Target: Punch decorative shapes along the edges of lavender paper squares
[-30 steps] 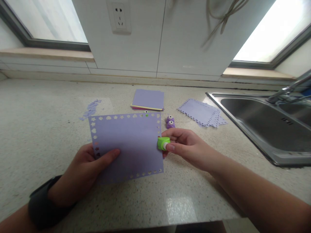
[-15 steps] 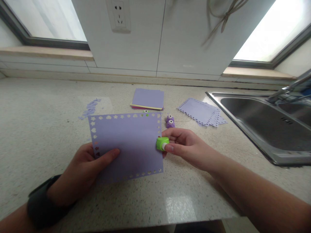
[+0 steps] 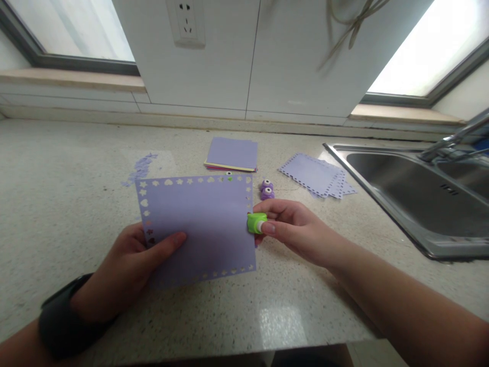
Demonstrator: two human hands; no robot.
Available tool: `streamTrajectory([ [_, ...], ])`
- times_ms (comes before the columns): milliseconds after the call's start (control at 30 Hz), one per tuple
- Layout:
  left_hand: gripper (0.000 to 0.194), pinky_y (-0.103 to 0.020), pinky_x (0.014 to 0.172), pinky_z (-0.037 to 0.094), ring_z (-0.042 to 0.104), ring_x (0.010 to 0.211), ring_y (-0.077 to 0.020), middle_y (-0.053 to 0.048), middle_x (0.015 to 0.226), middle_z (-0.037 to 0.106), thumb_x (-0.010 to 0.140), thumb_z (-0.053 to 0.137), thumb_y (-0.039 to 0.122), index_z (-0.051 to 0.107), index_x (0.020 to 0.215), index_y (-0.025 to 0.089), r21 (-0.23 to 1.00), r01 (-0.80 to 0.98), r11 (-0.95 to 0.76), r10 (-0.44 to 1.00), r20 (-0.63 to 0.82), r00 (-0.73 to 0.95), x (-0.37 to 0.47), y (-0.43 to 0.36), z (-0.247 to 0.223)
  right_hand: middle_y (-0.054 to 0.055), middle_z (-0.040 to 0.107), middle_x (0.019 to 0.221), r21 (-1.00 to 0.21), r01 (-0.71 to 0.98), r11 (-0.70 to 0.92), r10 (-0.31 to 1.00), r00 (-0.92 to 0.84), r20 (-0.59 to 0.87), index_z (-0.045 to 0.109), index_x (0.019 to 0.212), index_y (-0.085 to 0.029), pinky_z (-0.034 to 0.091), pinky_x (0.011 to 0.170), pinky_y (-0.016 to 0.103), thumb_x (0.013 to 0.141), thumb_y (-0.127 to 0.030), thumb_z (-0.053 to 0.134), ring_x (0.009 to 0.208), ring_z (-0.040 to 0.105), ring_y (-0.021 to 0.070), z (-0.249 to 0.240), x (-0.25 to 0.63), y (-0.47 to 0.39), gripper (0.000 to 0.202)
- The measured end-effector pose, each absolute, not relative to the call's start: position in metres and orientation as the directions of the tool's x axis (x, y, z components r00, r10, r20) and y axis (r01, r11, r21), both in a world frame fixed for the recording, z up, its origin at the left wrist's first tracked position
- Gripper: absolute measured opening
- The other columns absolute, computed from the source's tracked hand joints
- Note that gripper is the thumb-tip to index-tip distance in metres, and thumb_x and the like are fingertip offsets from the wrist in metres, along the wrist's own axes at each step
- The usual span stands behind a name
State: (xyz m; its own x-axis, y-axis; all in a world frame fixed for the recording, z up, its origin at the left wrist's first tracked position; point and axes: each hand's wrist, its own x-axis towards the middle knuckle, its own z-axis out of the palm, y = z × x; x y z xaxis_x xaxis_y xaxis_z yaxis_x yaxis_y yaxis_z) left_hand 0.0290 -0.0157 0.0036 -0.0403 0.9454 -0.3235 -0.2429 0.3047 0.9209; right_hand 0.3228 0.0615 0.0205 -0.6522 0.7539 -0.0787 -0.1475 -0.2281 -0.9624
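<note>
My left hand (image 3: 139, 260) grips the left side of a purple paper sheet (image 3: 202, 219), thumb on top and the other fingers behind it. Small flower, star and heart shaped holes run along the sheet's top, left and bottom edges and the upper part of its right edge. At the right edge, my right hand (image 3: 290, 224) pinches a green craft punch (image 3: 257, 223), its thumb at the white part. Two purple punches with eye shapes (image 3: 267, 189) lie just behind. Another green piece with an eye (image 3: 228, 174) shows partly past the sheet's top edge.
A stack of coloured paper (image 3: 232, 154) lies at the back middle. Punched purple sheets (image 3: 315, 174) are fanned out beside the steel sink (image 3: 412, 199) on the right. Purple paper scraps (image 3: 143, 167) lie at the back left of the speckled counter (image 3: 69, 204).
The green punch has turned slightly and shifted a little to the right along with my right thumb. The sheet and my left hand have moved slightly left and up.
</note>
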Motion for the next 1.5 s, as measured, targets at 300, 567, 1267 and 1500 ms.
streamTrajectory([
  [300, 0.027, -0.025, 0.064, 0.067, 0.082, 0.072, -0.0216, -0.002, 0.080, 0.084, 0.069, 0.097, 0.037, 0.085, 0.089, 0.024, 0.921, -0.248, 0.301, 0.947, -0.319, -0.036, 0.0296, -0.0156, 0.0048, 0.003, 0.077, 0.091, -0.963, -0.140, -0.230, 0.753, -0.653, -0.085, 0.075, 0.104, -0.017, 0.059, 0.081, 0.026, 0.088, -0.033, 0.086, 0.081, 0.074, 0.0116, 0.0197, 0.3242, 0.0612, 0.025],
  [567, 0.029, -0.026, 0.063, 0.067, 0.081, 0.068, -0.0209, -0.002, 0.080, 0.084, 0.068, 0.098, 0.038, 0.085, 0.090, 0.023, 0.922, -0.239, 0.305, 0.945, -0.325, -0.047, 0.0290, -0.0154, 0.0040, 0.003, 0.077, 0.092, -0.961, -0.154, -0.230, 0.744, -0.664, -0.071, 0.076, 0.104, -0.018, 0.059, 0.082, 0.026, 0.089, -0.031, 0.085, 0.082, 0.074, 0.0115, 0.0181, 0.3244, 0.0619, 0.023],
  [1267, 0.028, -0.027, 0.065, 0.066, 0.081, 0.072, -0.0224, -0.003, 0.082, 0.084, 0.070, 0.096, 0.037, 0.084, 0.090, 0.022, 0.930, -0.201, 0.307, 0.946, -0.321, -0.041, 0.0301, -0.0155, 0.0067, 0.003, 0.076, 0.087, -0.970, -0.086, -0.226, 0.739, -0.664, -0.114, 0.076, 0.101, -0.017, 0.057, 0.078, 0.027, 0.085, -0.039, 0.087, 0.081, 0.071, 0.0129, 0.0235, 0.3189, 0.0580, 0.029],
  [1500, 0.027, -0.026, 0.065, 0.066, 0.081, 0.072, -0.0217, -0.002, 0.082, 0.085, 0.071, 0.096, 0.039, 0.084, 0.090, 0.023, 0.929, -0.193, 0.316, 0.943, -0.330, -0.042, 0.0306, -0.0156, 0.0100, 0.003, 0.075, 0.086, -0.971, -0.085, -0.225, 0.738, -0.665, -0.113, 0.075, 0.098, -0.017, 0.055, 0.078, 0.026, 0.085, -0.039, 0.087, 0.080, 0.070, 0.0121, 0.0230, 0.3174, 0.0576, 0.029],
])
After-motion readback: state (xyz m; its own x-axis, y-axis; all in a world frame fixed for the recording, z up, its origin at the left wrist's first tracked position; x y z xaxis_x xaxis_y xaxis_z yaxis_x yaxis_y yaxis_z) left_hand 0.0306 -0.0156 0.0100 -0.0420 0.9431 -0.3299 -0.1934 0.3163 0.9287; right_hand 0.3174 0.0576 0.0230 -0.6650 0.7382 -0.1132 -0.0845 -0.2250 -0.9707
